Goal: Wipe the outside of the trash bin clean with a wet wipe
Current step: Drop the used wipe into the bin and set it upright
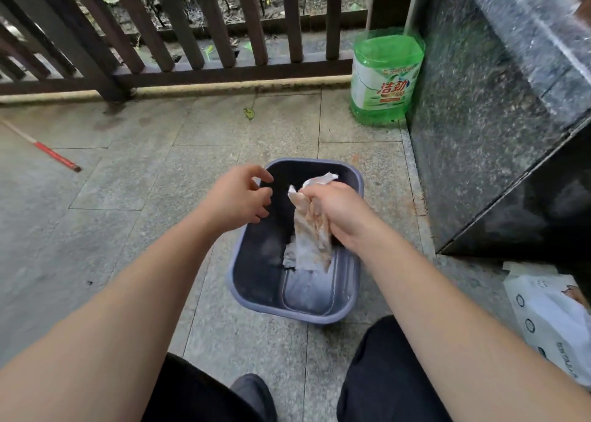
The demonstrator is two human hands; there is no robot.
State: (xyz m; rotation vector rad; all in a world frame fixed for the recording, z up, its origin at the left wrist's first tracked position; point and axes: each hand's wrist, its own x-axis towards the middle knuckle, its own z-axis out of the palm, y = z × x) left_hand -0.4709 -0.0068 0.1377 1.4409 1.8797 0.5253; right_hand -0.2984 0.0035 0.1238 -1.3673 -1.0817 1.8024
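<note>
A grey-blue rectangular trash bin (348, 281) stands upright on the stone floor just in front of my knees, its opening facing up. My right hand (339, 212) is shut on a white wet wipe (311, 233) stained orange-brown; the wipe hangs down over the bin's opening. My left hand (238, 198) hovers above the bin's left rim with its fingers curled and apart, holding nothing. A small white scrap lies inside the bin under the wipe.
A dark granite counter (486, 118) walls off the right side. A green detergent bottle (385, 76) stands in the far corner by the brown railing (192, 38). A white wet wipe pack (550, 322) lies at the lower right. A red-tipped stick (54, 156) lies at left.
</note>
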